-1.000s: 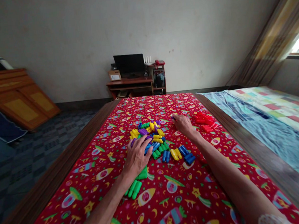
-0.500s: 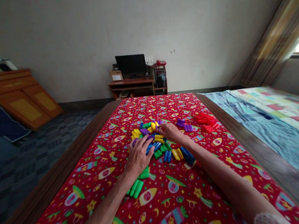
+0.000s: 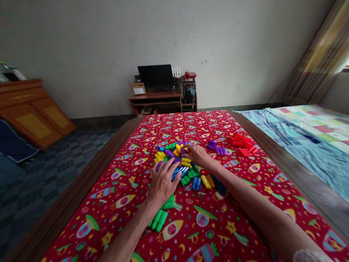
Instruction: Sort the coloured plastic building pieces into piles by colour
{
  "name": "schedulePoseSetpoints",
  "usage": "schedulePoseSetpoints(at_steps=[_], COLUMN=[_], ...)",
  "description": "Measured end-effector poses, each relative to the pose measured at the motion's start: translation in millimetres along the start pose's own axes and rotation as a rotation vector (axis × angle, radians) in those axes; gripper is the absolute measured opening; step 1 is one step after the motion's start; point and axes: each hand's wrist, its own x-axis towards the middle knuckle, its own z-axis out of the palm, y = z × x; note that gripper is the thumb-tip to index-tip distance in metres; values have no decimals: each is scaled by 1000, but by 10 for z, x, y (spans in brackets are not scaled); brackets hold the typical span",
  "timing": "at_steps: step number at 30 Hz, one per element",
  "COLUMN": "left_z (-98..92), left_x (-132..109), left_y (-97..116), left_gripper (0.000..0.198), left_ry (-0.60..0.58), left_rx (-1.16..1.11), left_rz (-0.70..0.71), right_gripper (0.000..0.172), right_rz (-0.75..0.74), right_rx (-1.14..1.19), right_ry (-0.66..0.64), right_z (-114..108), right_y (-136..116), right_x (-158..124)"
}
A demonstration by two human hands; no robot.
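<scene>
A mixed pile of plastic building blocks lies on the red patterned tablecloth [image 3: 198, 231]. My left hand [image 3: 163, 180] rests palm down across the pile's near left side, fingers spread over purple and blue blocks. From the right, my right hand [image 3: 197, 155] reaches into the far part of the pile, its fingertips pinched on a purple block [image 3: 183, 151]. Yellow blocks [image 3: 186, 162] and green blocks [image 3: 193, 173] lie just in front of that hand. Under my left wrist, green blocks [image 3: 159, 220] are partly hidden.
Red blocks [image 3: 242, 141] form a group at the right, with purple blocks [image 3: 220, 150] left of them. Blue blocks [image 3: 196, 183] and yellow blocks [image 3: 208, 181] sit at the pile's near edge. A bed [image 3: 309, 135] adjoins the table's right side; a monitor [image 3: 156, 76] stands beyond.
The view has shifted slightly. My right fingertips have moved a little at the purple block; my left hand stays spread over the pile.
</scene>
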Motion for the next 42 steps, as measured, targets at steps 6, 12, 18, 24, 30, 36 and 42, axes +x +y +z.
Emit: schedulePoseSetpoints(at_steps=[6,12,18,24,30,36,42], left_z=[15,3,47,-8,-52,-64,-22], left_x=[-8,-20,-27,7,4,20,14], left_y=[-19,1,-16,-17,27,26,-5], left_gripper=[39,51,49,30,30,22,17], left_ry=[-7,24,41,58,42,123,158], left_rx=[6,-64,-71,-124,-137,-112,-127], left_rz=[-2,-29,-45,2,11,-65,-92], right_gripper=[28,28,28,30,26,23,27], right_rz=[-7,-184,-443,-386,-11,199,-32], right_rx=[-2,264,333,347,72,-127,-77], right_ry=[120,20,-220,-237,138,140,182], right_z=[-55,-316,-426,-704,-660,-428,-430], right_y=[10,71,-214,-150,402,750,327], right_x=[-2,-54,-146,-125,-42,-88,-87])
